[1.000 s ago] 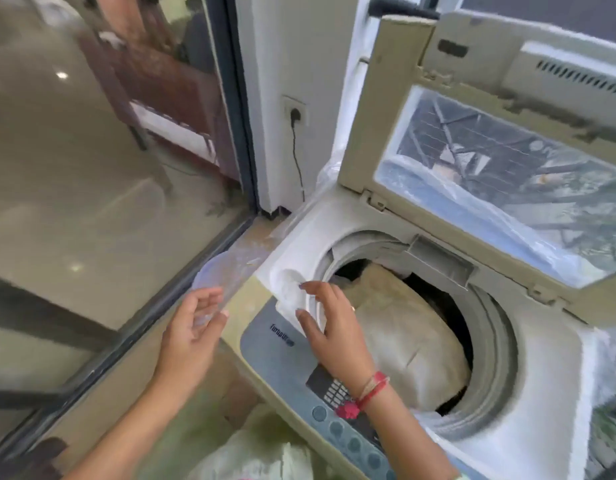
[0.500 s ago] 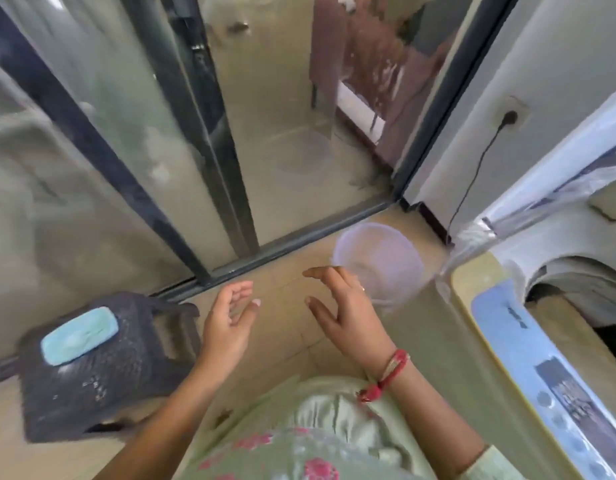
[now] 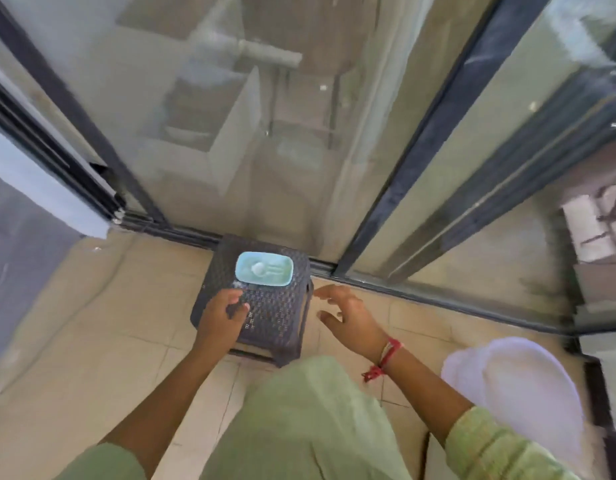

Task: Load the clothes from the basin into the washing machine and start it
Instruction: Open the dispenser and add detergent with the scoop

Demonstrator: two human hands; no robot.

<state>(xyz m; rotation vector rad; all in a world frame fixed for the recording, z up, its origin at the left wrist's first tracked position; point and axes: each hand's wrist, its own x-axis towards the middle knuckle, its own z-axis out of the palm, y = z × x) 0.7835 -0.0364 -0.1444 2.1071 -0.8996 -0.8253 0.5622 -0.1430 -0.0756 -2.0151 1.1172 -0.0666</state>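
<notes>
A pale lilac plastic basin [image 3: 514, 393] sits on the tiled floor at the lower right, and it looks empty. The washing machine is out of view. My left hand [image 3: 223, 317] hovers over the near left part of a dark woven plastic stool [image 3: 272, 306], fingers curled, holding nothing. My right hand [image 3: 348, 317] is spread open just right of the stool, above the floor, with a red thread on its wrist.
A light blue soap dish [image 3: 264, 268] lies on the far part of the stool top. Glass sliding doors in dark frames [image 3: 421, 161] stand right behind the stool. Beige floor tiles [image 3: 92, 341] stretch to the left. My green-clad legs fill the bottom.
My view has swung left, away from the washing machine, down to the stool. Both hands left the machine's rim and now reach toward the stool. The basin has shifted to the lower right.
</notes>
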